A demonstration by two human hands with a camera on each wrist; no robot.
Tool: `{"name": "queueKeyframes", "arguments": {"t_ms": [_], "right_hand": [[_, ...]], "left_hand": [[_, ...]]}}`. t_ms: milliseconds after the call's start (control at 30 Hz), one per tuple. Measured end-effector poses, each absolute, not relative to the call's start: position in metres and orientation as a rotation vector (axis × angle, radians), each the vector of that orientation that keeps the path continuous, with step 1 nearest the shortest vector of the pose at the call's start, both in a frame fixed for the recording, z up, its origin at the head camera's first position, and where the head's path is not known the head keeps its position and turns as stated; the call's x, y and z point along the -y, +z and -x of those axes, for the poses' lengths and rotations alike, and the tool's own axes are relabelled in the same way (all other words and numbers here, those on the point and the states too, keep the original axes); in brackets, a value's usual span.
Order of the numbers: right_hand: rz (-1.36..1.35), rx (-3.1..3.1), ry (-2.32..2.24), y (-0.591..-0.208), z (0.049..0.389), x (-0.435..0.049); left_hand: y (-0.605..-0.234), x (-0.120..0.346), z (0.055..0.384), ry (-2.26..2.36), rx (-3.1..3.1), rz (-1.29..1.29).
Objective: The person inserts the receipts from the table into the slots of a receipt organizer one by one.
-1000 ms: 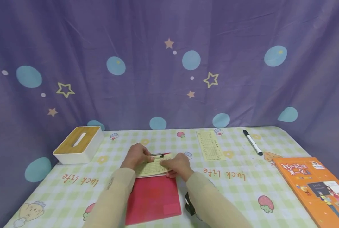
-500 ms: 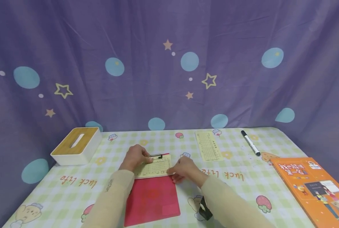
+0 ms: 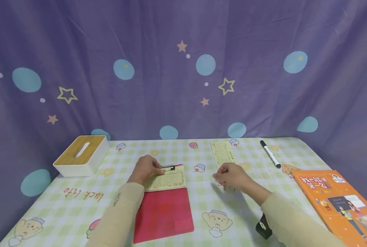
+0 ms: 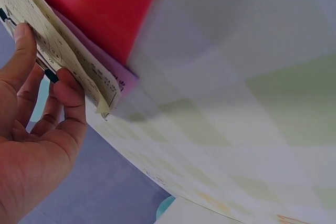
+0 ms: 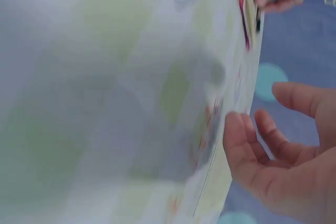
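My left hand [image 3: 147, 170] is at the top left of a red clipboard [image 3: 164, 216] lying on the table. Its thumb is on the yellowish printed slips [image 3: 168, 181] near the metal clip [image 3: 168, 168]; in the left wrist view the fingers [image 4: 68, 90] curl at the top edge around the clip. The slips cover the clipboard's upper part, and their layers fan slightly apart at one corner. Over the table to the right, my right hand [image 3: 231, 176] holds nothing, its fingers loosely bent in the right wrist view. Just beyond it lies a single loose slip [image 3: 222, 152], partly hidden by the hand.
A white tissue box with a wooden lid [image 3: 89, 156] stands at the back left. On the right lie a black-and-white marker [image 3: 270, 153] and an orange book [image 3: 337, 202]. A checked cloth [image 3: 87, 212] covers the table, and a purple curtain [image 3: 152, 99] hangs behind.
My right hand has left the slips' right edge and moved right, towards the loose slip. The slips now lie flatter on the clipboard. My left hand stays by the clip.
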State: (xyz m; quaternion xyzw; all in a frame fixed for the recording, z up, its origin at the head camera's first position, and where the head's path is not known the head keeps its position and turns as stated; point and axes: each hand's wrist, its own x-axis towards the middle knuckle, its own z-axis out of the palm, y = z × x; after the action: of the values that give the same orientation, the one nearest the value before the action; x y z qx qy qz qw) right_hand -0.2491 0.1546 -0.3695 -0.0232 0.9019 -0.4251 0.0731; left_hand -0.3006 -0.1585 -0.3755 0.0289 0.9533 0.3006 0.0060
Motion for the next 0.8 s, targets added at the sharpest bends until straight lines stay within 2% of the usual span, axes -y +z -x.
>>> {"name": "queueKeyframes", "arguments": {"t_ms": [167, 333, 467, 800], "right_hand": [[0.001, -2.867, -1.149, -0.370, 0.262, -0.187], [-0.184, -2.858, -1.087, -0.374, 0.272, -0.204], [-0.284, -2.843, -1.018, -0.377, 0.280, -0.206], [-0.267, -2.916, -0.846, -0.377, 0.292, -0.196]], "left_hand": [[-0.375, 0.160, 0.301, 0.933, -2.985, -0.096], [-0.375, 0.159, 0.299, 0.940, -2.982, -0.105], [-0.377, 0.159, 0.300, 0.949, -2.983, -0.112], [-0.377, 0.159, 0.302, 0.955, -2.986, -0.090]]}}
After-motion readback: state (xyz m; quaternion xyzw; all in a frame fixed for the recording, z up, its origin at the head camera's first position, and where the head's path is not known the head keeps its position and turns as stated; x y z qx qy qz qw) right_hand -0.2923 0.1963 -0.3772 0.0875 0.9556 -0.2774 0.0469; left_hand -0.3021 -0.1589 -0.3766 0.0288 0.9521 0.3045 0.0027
